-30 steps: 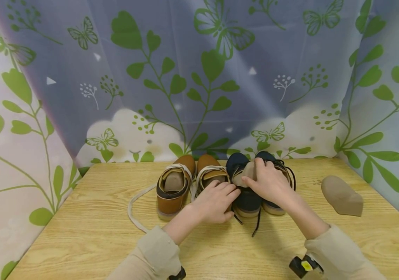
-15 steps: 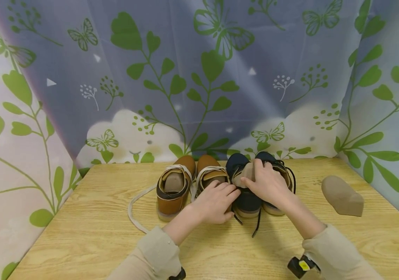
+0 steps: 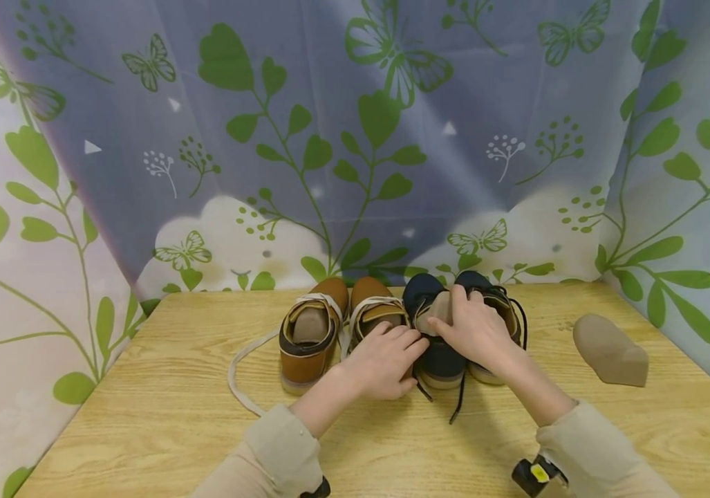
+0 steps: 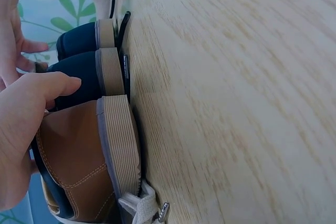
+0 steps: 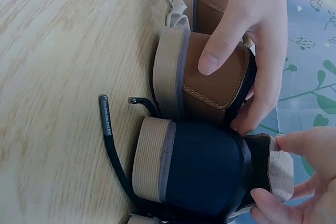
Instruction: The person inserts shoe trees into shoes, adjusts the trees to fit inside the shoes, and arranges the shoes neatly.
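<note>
Pinching with the right hand, thumb and a fingertip set on opposite sides, a matte beige foot-shaped insert. Keeping that insert at the mouth of a dark navy low shoe with a ribbed tan sole, upright on a yellowish wood-grain table. Holding the left hand just left of the navy shoe, loosely relaxed, thumb apart from the fingers, over the heel and opening of a smooth brown shoe with off-white laces. Touching the navy shoe's collar with one left fingertip, judging by the right wrist view; cannot tell whether also resting on the brown shoe.

Showing, further left of the navy shoe, a second brown shoe with a beige insert inside. Showing also, well to the navy shoe's right, a loose beige insert flat on the table, and in front of its heel a black lace with a metal tip.

Hiding much of a second navy shoe, immediately right of the first, behind the right hand; cut off too at the right wrist view's lower edge. Cannot make out how deep into the navy shoe to place the pinched insert's lower end.
</note>
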A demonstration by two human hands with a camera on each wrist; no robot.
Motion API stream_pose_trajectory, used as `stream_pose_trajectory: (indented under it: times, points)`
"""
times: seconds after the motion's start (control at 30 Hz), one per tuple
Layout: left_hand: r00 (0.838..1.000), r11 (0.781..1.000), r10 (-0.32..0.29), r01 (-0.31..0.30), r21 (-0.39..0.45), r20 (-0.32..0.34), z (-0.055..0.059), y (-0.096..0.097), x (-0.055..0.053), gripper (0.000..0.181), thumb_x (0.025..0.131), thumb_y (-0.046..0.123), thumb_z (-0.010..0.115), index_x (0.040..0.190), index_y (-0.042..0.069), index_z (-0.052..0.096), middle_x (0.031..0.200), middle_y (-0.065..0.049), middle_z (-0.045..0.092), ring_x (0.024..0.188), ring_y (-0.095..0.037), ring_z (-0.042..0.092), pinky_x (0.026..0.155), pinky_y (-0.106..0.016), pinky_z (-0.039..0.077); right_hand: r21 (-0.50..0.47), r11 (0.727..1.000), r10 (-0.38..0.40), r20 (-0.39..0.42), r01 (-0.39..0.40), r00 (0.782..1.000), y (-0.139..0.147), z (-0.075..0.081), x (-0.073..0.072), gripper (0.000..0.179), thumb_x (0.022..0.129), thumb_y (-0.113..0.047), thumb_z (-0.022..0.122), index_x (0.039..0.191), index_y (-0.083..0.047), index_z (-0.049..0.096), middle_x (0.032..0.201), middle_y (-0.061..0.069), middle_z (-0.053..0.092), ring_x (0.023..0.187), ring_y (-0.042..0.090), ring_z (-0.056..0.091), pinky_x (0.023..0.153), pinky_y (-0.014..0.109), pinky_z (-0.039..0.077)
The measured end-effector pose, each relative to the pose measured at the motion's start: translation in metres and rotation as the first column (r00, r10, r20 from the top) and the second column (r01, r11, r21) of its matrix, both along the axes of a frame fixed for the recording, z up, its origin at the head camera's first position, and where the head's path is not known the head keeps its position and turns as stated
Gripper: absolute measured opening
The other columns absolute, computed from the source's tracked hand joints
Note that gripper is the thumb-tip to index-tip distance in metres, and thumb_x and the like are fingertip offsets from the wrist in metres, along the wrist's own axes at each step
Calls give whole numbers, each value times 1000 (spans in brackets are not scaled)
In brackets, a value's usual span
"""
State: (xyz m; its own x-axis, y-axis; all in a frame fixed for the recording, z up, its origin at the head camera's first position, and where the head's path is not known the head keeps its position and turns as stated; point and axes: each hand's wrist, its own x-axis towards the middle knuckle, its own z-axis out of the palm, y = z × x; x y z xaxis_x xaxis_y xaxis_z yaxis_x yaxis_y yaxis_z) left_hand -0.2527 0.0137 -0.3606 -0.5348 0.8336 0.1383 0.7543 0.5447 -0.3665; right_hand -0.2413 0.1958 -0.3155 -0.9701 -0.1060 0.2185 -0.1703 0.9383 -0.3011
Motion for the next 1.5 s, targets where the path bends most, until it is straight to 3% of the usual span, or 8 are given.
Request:
stream_pose_trajectory:
  times: [0.8,1.5]
  points:
    - [1000,1000,2,-2,-15,-7,-1,0,2,63,87,50,56,139,16,43,135,1,44,124,-16,41,101,-35,32,11,1000,-12,-12,12,1000,-2,-10,-6,75,88,-37,62,137,9,29,112,36,46,65,31,53,47,36,43]
    - [1000,1000,-3,3,-14,-19,0,0,1,63,87,51,55,139,17,43,135,1,45,123,-16,40,100,-35,32,26,1000,7,-51,-6,999,-3,-13,-7,71,88,-36,63,132,11,33,109,37,46,69,38,56,48,38,46]
